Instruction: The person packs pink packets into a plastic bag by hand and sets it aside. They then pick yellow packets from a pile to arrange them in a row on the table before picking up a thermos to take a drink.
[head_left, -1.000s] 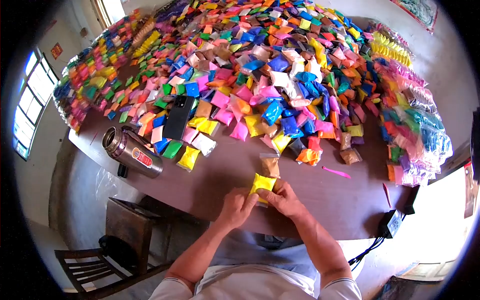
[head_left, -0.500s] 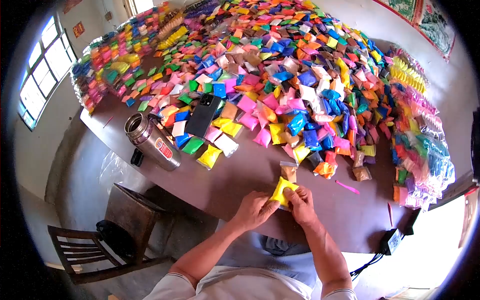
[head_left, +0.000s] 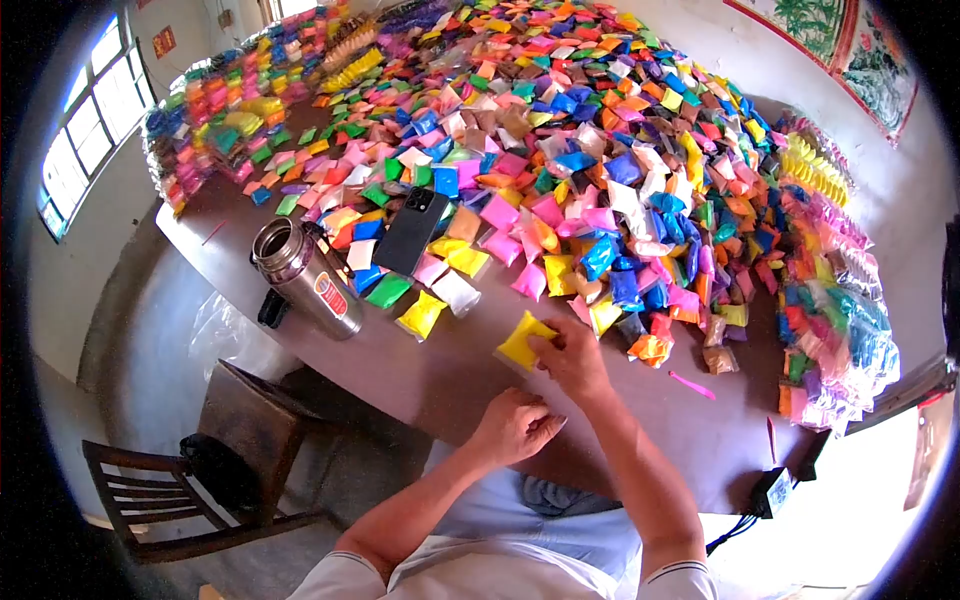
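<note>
Between the thumb and fingers of my right hand (head_left: 570, 355) is a yellow packet (head_left: 522, 341), held just above the brown table (head_left: 400, 375). My left hand (head_left: 515, 428) is below and to the left of it, near the table's front edge, with its fingers curled and nothing visible in them. Beyond the hands lies a large heap of small colourful packets (head_left: 560, 130). Another yellow packet (head_left: 421, 315) lies at the heap's near edge, to the left of the held one.
A steel flask (head_left: 305, 275) stands open at the left, beside a black phone (head_left: 411, 232) resting on packets. Bundled packets (head_left: 840, 320) are stacked at the right. A pink strip (head_left: 692, 385) and a black box (head_left: 773, 492) are nearer. A wooden chair (head_left: 165, 500) is at lower left.
My right hand has moved forward and left with the yellow packet. My left hand has let go of it and drawn back slightly. The tan packet by my hands is no longer visible there.
</note>
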